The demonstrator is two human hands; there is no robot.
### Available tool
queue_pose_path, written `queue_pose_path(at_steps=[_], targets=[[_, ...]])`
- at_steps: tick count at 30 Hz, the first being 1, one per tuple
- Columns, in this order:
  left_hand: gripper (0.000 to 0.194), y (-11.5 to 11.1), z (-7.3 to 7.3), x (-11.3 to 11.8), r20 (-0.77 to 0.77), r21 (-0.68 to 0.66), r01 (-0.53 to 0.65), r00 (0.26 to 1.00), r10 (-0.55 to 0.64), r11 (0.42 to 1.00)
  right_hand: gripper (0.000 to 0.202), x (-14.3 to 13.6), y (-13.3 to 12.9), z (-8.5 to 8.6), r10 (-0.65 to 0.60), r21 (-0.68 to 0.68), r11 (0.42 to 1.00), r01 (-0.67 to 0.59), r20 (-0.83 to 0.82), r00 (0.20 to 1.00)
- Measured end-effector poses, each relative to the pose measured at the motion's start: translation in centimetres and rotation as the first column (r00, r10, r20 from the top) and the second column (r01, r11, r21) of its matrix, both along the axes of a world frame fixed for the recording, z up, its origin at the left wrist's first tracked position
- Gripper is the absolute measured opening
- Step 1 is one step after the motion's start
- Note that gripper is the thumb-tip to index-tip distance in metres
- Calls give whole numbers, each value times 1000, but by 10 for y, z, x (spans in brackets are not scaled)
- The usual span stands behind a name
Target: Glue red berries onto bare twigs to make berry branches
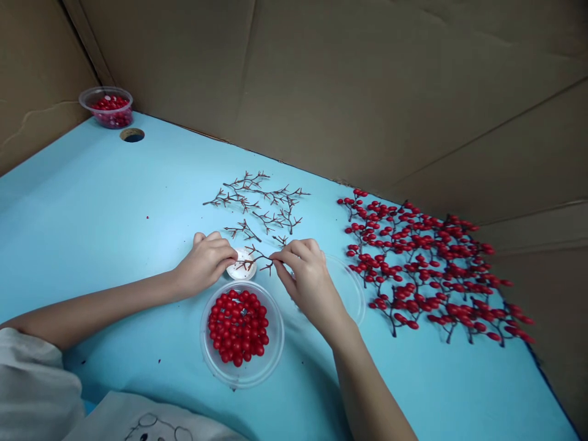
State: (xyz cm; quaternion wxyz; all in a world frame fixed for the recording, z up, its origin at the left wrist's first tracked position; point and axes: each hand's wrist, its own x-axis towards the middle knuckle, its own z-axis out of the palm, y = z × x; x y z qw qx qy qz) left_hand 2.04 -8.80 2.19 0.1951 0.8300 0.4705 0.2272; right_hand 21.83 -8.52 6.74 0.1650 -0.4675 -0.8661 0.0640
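My right hand (310,278) pinches the stem end of a bare brown twig (260,254) between thumb and fingertips. The twig's small forked tips point left, above a small round white dish (241,269). My left hand (206,263) is closed in a pinch at the twig's left tips; what lies between its fingers is hidden. Just below both hands stands a clear round plastic bowl (280,349) with many loose red berries (236,327) in it. More bare twigs (275,196) lie on the table beyond my hands.
Many twigs covered with red berries (422,263) lie in rows at the right. A clear round lid (356,288) is partly behind my right hand. Another tub of red berries (113,113) stands at the far left corner, near a table hole (132,135). Cardboard walls (321,79) border the blue table (151,263).
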Motion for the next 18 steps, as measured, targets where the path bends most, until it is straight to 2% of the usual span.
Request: queue_pose_path(at_steps=[9,18], targets=[[14,0,-1,1,34,17,4,999,-4,1000,16,1,-7,14,45,18,999,-44,-75,996],[18,1,-8,0,-22,151,41,999,-38,988,15,-2,-10,16,116,-3,993,-117,-67,991]])
